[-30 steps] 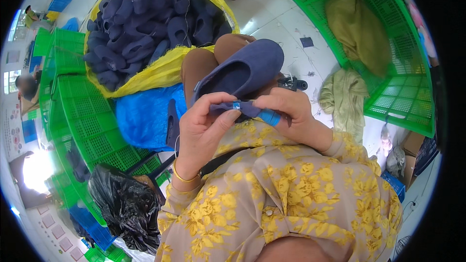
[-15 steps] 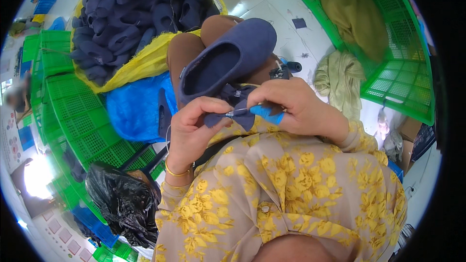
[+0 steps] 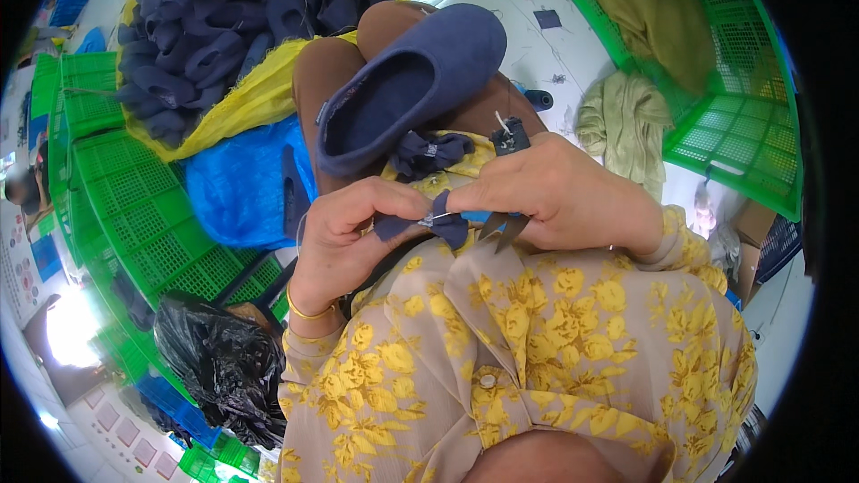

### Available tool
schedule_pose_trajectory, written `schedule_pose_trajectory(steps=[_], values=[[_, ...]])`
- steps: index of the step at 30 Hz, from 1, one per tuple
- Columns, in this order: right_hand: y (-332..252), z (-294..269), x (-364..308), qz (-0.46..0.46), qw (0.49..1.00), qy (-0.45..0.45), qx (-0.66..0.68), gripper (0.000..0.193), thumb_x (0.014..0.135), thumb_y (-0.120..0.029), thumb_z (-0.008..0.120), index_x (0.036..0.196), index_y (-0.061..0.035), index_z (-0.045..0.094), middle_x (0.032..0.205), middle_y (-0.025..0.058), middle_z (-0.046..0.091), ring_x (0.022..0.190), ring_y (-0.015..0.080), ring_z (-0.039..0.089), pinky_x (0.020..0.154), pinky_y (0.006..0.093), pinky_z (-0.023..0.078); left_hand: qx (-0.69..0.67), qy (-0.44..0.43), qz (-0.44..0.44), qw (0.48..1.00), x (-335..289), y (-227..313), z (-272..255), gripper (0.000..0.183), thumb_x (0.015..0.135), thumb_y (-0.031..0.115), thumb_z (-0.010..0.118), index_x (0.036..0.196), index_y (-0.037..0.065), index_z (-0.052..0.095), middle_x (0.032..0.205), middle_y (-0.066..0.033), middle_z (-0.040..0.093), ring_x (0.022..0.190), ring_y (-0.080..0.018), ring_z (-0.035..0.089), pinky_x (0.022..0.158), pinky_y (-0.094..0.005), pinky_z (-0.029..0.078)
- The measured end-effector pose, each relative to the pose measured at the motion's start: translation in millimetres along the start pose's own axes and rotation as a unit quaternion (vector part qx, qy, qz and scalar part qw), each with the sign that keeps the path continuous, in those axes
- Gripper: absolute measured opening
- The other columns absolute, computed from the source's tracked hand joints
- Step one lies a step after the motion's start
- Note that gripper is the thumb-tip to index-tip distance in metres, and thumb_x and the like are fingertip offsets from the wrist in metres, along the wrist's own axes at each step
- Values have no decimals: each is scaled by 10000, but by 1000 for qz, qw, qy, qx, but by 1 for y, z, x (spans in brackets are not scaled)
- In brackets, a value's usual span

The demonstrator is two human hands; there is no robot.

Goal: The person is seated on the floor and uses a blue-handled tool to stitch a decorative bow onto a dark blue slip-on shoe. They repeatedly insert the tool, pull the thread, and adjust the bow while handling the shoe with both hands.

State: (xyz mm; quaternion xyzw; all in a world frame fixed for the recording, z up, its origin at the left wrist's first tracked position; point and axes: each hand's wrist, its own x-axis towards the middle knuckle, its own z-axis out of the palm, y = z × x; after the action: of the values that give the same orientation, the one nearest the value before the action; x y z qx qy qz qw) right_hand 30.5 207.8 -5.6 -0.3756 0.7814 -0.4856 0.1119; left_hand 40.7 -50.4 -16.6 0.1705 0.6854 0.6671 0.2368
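Between both hands, close to my body, is a small navy fabric bow [image 3: 450, 231] with a shiny piece at its middle. My left hand [image 3: 344, 233] pinches the bow's left side between thumb and fingers. At its right side, my right hand [image 3: 559, 201] holds a thin needle [image 3: 440, 215] against the bow's middle. Blue covering shows on a right finger. Dark pointed blades, like thread snips [image 3: 508, 234], stick out below the right hand; their handles are hidden. A second navy bow [image 3: 431, 152] lies on my lap, beside a navy slipper [image 3: 412, 89] resting across my legs.
A yellow sack [image 3: 259, 100] full of navy slippers stands ahead on the left, with a blue bag [image 3: 237, 192] nearer. Green crates [image 3: 134, 215] line the left. A black plastic bag [image 3: 215, 367] sits near my left elbow. Another green crate [image 3: 743, 152] holds olive cloth at right.
The snips' blades have come into view under my right hand. Both hands have shifted slightly toward my body with the bow, uncovering more of the second bow.
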Motion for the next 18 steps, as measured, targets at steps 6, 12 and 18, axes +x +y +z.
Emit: schedule_pose_trajectory(steps=[6,12,18], values=[[-3,-2,0,-2,1000,-19,-8,400,663,6,668,1058,-61,678,827,95,674,737,309,658,609,393,524,8,-14,-23,1000,0,1,-1,176,787,-138,664,928,-32,666,974,-133,680,924,-204,652,828,-294,511],[-8,-9,2,-5,998,-49,-26,320,699,-16,632,1014,-63,669,779,102,649,729,316,650,610,404,513,25,-35,-39,998,0,2,-1,167,808,-124,649,951,-38,663,981,-121,681,932,-192,651,836,-284,505],[-10,-16,7,10,990,-132,-44,278,697,-15,612,963,-59,676,764,119,646,747,319,650,633,404,511,15,-60,-94,994,0,0,2,136,841,-96,651,964,-37,658,978,-81,682,918,-151,647,822,-262,508]])
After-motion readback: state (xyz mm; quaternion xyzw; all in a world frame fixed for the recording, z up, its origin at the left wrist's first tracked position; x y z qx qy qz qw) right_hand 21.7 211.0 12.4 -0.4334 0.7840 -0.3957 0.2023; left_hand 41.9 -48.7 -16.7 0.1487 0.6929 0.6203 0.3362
